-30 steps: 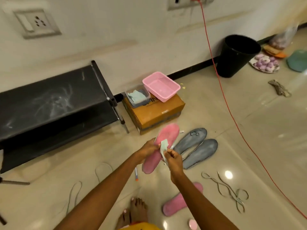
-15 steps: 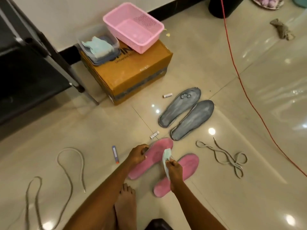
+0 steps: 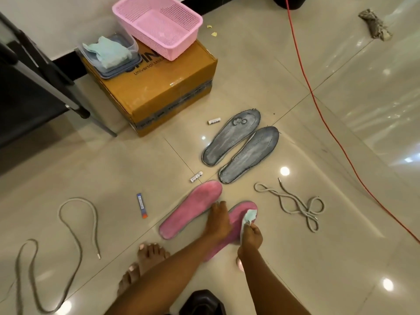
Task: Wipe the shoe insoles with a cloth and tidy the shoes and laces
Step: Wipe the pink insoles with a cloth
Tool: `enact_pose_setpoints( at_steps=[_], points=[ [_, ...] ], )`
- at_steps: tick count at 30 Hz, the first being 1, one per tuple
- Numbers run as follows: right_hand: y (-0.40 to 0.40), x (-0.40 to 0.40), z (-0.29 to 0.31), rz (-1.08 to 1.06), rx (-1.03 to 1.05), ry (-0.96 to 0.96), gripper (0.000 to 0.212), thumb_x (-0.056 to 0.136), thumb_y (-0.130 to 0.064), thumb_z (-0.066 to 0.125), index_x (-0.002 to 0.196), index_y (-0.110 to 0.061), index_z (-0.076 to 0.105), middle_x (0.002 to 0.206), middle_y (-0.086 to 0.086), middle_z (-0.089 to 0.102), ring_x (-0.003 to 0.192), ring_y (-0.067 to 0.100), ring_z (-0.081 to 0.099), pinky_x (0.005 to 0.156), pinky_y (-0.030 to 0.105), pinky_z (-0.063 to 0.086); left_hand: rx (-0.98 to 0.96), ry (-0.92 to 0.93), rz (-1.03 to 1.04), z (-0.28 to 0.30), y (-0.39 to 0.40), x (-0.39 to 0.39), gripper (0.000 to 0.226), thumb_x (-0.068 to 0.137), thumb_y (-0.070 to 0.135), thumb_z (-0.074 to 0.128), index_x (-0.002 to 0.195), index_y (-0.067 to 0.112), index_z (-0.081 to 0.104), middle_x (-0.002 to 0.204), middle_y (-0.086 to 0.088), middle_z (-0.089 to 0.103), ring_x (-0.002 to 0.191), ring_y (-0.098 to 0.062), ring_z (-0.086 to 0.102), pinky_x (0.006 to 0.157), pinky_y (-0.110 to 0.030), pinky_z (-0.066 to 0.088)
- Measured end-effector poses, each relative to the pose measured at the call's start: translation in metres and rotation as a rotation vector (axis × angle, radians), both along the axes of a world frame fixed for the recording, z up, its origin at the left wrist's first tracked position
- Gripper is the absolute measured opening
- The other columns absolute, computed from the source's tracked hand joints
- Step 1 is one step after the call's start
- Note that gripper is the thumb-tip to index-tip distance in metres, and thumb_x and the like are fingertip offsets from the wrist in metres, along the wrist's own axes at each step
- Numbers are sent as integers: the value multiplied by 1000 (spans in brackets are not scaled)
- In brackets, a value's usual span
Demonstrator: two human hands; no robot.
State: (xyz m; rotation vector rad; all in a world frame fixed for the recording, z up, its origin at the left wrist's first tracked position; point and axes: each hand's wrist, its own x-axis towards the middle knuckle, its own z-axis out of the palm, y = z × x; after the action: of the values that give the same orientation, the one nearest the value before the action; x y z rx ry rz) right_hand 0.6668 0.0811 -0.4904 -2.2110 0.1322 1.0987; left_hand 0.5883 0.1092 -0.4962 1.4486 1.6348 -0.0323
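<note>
While the right hand pinches a pale cloth against the nearer pink insole, the left hand rests flat, fingers relaxed, between both pink insoles on the floor. Second pink insole lies just left; two grey insoles beyond; a lace at right.

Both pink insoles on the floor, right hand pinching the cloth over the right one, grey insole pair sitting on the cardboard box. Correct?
Not quite. The grey insole pair lies on the floor tiles beside the cardboard box, not on it; the head view shows this. The rest holds: both pink insoles are on the floor and the right hand pinches the cloth over the right one.
</note>
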Motion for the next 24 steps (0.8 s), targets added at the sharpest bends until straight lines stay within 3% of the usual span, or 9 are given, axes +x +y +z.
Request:
enact_pose_setpoints(
  at_steps=[2,4,7,9,11,14,18,21,24],
  points=[
    [3,1,0,65,30,0,22,91,-9,55,104,7,62,110,22,61,86,25,49,76,31,41,-107,-95,146,0,7,4,43,90,15,51,130,5,40,132,-16,46,120,-31,47,101,-37,42],
    [6,1,9,120,91,-10,14,91,-7,55,93,5,62,91,21,60,78,23,45,68,29,40,-210,-183,201,12,14,5,41,89,17,55,128,10,44,126,-11,53,116,-28,52,97,-34,44],
    [16,-1,37,165,192,-29,12,91,-10,55,84,-1,59,73,8,51,67,19,44,59,26,39,-201,-337,252,46,23,-5,15,90,24,57,98,13,52,94,-5,55,93,-22,55,84,-30,45],
    [28,-3,69,251,281,-15,11,92,-11,54,86,-4,60,73,3,55,71,19,49,66,29,44,-198,-508,308,79,32,-21,21,92,27,56,99,7,54,89,-11,56,86,-24,58,77,-35,49],
    [42,-11,110,359,371,26,10,92,-11,54,86,-5,60,74,0,55,73,17,50,67,27,46,-258,-655,441,120,41,-39,36,94,35,54,116,6,55,105,-15,65,91,-26,64,77,-35,53],
    [63,-31,182,586,513,87,10,91,-11,56,87,-4,61,77,3,57,69,13,52,56,16,45,-384,-932,759,194,57,-62,36,95,36,49,106,6,65,82,-7,71,71,-18,68,63,-28,56],
    [84,-58,287,775,644,183,9,93,-15,54,91,-12,63,90,3,64,80,14,60,72,26,53,-273,-1211,874,299,64,-94,40,97,35,38,106,7,65,93,-12,69,83,-25,66,82,-37,52],
    [81,-75,361,960,809,-46,10,93,-11,53,97,-9,62,96,1,58,87,13,56,72,16,47,-137,-1416,953,370,51,-105,41,96,29,36,115,3,62,104,-13,68,91,-27,66,95,-41,45],
    [73,-87,429,984,954,-432,13,92,-13,53,101,-8,62,100,-2,47,95,17,52,78,26,43,28,-1483,991,421,27,-111,40,95,30,45,123,6,59,94,-13,69,83,-28,65,86,-43,51]
  ],
)
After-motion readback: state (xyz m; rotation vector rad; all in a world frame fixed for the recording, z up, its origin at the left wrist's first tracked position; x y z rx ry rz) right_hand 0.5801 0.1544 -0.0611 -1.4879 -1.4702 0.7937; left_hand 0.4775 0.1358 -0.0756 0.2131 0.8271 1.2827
